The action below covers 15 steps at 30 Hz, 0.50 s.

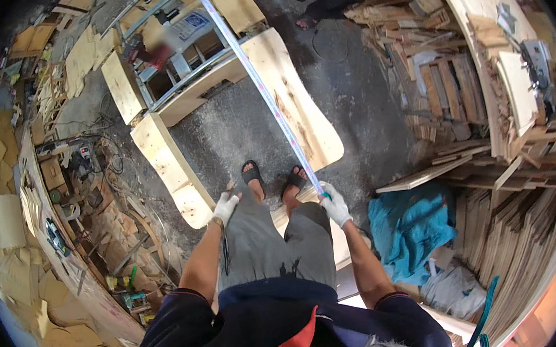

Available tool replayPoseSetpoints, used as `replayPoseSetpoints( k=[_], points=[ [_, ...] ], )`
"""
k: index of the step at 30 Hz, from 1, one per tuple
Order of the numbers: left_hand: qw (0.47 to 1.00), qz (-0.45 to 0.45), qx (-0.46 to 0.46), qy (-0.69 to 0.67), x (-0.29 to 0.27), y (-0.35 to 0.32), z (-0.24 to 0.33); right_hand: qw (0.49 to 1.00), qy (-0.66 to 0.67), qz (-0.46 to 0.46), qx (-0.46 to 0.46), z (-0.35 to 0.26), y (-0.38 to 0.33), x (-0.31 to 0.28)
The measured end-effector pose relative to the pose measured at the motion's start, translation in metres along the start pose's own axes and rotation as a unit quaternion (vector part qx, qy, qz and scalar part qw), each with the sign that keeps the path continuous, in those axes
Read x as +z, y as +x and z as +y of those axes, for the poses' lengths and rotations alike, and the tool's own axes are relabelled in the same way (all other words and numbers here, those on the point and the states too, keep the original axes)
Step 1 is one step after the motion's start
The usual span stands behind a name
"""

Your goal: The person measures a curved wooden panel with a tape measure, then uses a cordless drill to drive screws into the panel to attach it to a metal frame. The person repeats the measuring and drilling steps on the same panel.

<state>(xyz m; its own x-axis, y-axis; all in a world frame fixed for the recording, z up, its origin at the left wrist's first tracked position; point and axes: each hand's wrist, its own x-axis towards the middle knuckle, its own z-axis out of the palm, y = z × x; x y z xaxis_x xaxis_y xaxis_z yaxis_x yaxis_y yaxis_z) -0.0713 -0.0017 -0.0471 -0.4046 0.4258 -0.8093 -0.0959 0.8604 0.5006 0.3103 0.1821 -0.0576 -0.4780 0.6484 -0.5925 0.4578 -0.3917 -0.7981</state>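
My right hand (336, 204), in a white glove, is closed on the near end of a tape measure (262, 93). Its long pale blade stretches away to the upper edge, passing over the right-hand curved wooden panel (295, 105). My left hand (226, 207), gloved with bare fingertips, is beside the near end of the left-hand curved wooden panel (169, 167); its fingers are extended, and I cannot tell whether it touches the wood. Both panels adjoin a metal frame (192, 81) with wooden boards around it.
Another person (158, 54) in maroon is at the metal frame; another's foot (307, 22) shows beyond. Wood scraps (447, 87) lie right, near a teal cloth (412, 227) and stacked boards (518, 234). A bench edge (71, 247) and power tools (82, 152) are left.
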Motion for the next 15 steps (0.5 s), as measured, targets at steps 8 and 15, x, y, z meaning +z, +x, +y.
replayPoseSetpoints(
  k=[8,15],
  points=[
    [0.987,-0.001,0.05,0.151,-0.003,0.061,0.054,0.997,-0.051,0.01,0.063,-0.078,0.004,-0.021],
    [0.983,-0.031,0.02,0.182,-0.034,0.11,0.162,0.975,-0.015,0.067,0.209,-0.129,0.051,-0.01]
  ],
)
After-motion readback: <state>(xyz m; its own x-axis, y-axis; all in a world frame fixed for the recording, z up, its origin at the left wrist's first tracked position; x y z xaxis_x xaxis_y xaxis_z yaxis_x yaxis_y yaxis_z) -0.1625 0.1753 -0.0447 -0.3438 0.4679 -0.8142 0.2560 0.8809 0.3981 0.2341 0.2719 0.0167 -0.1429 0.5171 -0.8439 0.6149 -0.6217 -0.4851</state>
